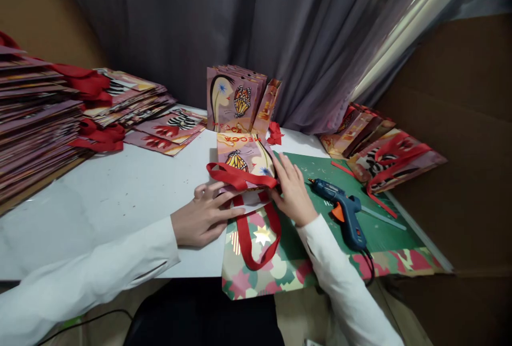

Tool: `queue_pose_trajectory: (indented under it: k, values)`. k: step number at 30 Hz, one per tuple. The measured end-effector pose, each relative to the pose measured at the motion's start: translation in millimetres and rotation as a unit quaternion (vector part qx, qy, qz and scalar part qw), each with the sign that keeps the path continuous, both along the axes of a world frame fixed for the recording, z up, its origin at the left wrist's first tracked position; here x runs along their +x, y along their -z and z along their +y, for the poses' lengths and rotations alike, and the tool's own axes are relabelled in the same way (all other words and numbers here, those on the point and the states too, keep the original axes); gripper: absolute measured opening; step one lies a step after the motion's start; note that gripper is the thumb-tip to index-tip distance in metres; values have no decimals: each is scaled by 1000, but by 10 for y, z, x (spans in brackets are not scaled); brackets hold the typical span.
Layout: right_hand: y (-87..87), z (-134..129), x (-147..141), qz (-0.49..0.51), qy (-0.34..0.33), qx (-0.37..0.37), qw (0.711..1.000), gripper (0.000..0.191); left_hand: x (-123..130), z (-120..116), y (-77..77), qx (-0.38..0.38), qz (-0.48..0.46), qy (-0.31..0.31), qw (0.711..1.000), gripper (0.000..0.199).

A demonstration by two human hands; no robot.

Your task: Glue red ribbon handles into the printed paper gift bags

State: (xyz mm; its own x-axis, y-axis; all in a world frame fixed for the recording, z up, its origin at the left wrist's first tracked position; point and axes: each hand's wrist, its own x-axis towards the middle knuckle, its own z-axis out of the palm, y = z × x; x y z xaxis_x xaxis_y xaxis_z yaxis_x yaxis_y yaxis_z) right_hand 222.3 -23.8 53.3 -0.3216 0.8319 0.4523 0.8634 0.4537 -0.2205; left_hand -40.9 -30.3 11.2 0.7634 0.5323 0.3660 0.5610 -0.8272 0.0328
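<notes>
A paper bag (244,157) printed with a face and a butterfly lies on the table between my hands, its opening toward me. One red ribbon handle (236,176) lies across its upper face; another red ribbon (260,260) hangs toward me over a camouflage-patterned sheet (276,276). My left hand (206,215) is at the bag's near left corner, fingers apart, some resting on its edge by the ribbon. At the right edge, my right hand (294,188) has its fingers along the bag's side and its thumb near the opening, pressed on the bag.
A blue glue gun (342,207) lies on a green mat (384,234) at right. Upright bags (236,98) stand behind, more bags (384,149) at far right. Tall stacks of flat bags (36,122) fill the left. A red ribbon bundle (275,134) lies near the curtain.
</notes>
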Motion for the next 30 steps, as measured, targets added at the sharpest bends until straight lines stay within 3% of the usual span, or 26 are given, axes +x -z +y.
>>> queue_pose_trajectory:
  k: [2, 3, 6, 9, 15, 24, 30]
  values:
    - [58, -337, -73, 88, 78, 65, 991, 44, 14, -24, 2, -4, -1, -7, 1000, 56]
    - [87, -515, -123, 117, 86, 66, 987, 36, 21, -35, 3, -6, -3, -8, 1000, 56]
    - [182, -965, -289, 80, -23, -57, 995, 35, 41, -53, 10, -6, -10, -7, 1000, 54]
    - [297, -1185, -419, 46, -96, -142, 984, 47, 54, -62, 17, -4, -11, -14, 1000, 54]
    - [466, -1236, -507, 57, -67, -124, 988, 41, 64, -71, 12, -8, -9, -19, 1000, 54]
    - [605, -1345, -559, 34, -71, -99, 992, 57, 77, -58, 21, -10, -10, -22, 1000, 54]
    - [480, -1321, -483, 54, -78, -106, 990, 47, 75, -75, 8, -3, -3, -20, 1000, 51]
